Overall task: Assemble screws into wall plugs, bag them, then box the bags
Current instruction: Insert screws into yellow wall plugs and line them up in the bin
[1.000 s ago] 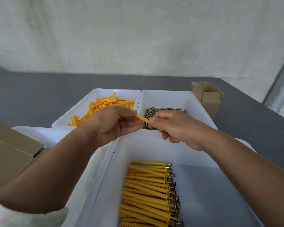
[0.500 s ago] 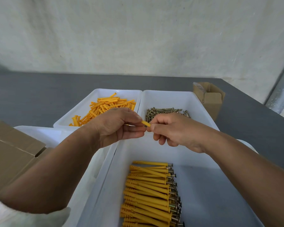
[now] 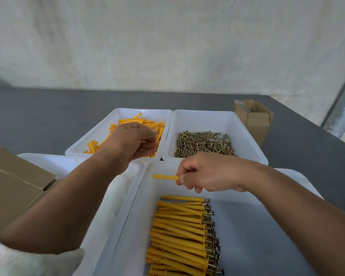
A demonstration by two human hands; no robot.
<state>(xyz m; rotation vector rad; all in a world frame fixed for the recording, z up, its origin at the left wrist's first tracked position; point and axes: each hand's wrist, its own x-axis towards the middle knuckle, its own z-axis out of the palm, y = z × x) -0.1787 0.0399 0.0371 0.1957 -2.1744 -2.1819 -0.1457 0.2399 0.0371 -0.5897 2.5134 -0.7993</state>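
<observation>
Right hand (image 3: 207,173): thumb and forefinger pinching one end of a yellow wall plug (image 3: 165,177), other fingers curled under.
Wall plug axis: level, along the 9–3 line; free tip pointing to 9 o'clock, gripped end toward 3.
Wall plug place: in the air over the far end of the near tray (image 3: 257,246), beyond the assembled plugs (image 3: 177,232), touching neither.
Left hand (image 3: 131,142): fingers curled, over the loose plugs (image 3: 147,124) in the far-left tray (image 3: 127,112), at 11 o'clock from the wall plug; gripping anything or not, cannot tell.
Assembled plugs: stacked side by side, long axes roughly 9–3, screw heads toward 3 o'clock.
Screws (image 3: 204,144): heaped in the far-right tray (image 3: 207,115), at 1 o'clock from the wall plug.
Cardboard box (image 3: 256,124): open, at 2 o'clock, on the grey table (image 3: 38,116).
</observation>
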